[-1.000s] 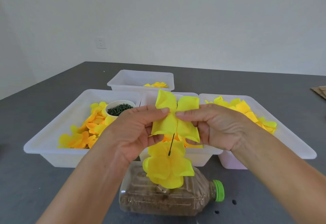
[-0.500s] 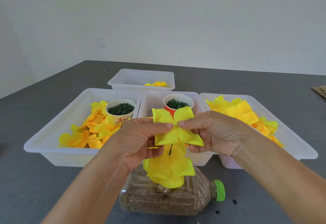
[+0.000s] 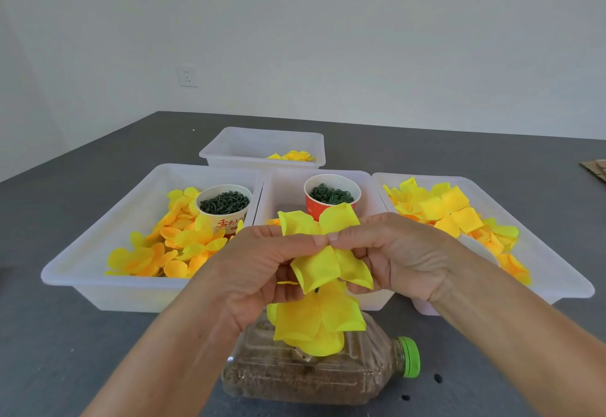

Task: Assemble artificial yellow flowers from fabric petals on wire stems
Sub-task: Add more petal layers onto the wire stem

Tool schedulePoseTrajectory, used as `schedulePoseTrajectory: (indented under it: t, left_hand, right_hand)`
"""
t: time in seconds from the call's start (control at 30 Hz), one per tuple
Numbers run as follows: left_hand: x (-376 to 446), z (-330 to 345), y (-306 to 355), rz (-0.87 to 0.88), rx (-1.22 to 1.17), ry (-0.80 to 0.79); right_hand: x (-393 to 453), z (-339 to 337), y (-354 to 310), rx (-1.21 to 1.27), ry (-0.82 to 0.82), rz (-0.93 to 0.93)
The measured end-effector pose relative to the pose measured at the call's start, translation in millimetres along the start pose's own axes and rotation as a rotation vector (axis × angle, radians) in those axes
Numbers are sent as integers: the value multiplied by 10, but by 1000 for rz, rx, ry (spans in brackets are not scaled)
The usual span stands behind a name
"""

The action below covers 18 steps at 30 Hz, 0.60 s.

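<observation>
A four-lobed yellow fabric petal [image 3: 319, 264] is pinched at its centre between my left hand [image 3: 262, 269] and my right hand [image 3: 398, 256], thumbs meeting on top. Just under it a sliver of the dark wire stem [image 3: 316, 291] shows. Lower on the stem sits a stack of yellow petals [image 3: 314, 321], standing in a plastic bottle [image 3: 314, 374] that lies on its side, filled with brown grains, green cap to the right.
Four white trays stand on the grey table: left tray [image 3: 98, 252] with orange-yellow petals and a cup of green bits [image 3: 224, 201], middle tray [image 3: 285, 187] with a red cup of green rings [image 3: 331, 193], right tray [image 3: 557, 269] with square yellow petals, far tray [image 3: 262, 141].
Both hands have brought the petal down along the wire toward the stacked petals. The wire, plainly visible a second ago, is now almost covered. The petal's lobes have folded more.
</observation>
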<state>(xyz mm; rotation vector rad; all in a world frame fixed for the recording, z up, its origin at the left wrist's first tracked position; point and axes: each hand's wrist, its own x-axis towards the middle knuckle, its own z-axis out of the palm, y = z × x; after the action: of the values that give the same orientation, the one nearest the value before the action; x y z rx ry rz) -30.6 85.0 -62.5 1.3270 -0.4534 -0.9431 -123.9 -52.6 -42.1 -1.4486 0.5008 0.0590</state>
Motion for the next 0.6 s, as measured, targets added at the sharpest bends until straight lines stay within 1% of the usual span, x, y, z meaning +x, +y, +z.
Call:
schedulePoseTrajectory:
  t: [0.2,0.6]
  left_hand:
    - [-43,-8,34,35,-5,-32]
    - [-18,18,-4,0,1,6]
  right_hand:
    - [-83,20,-45,6,5,-71]
    - [-72,48,2,49,75,-49]
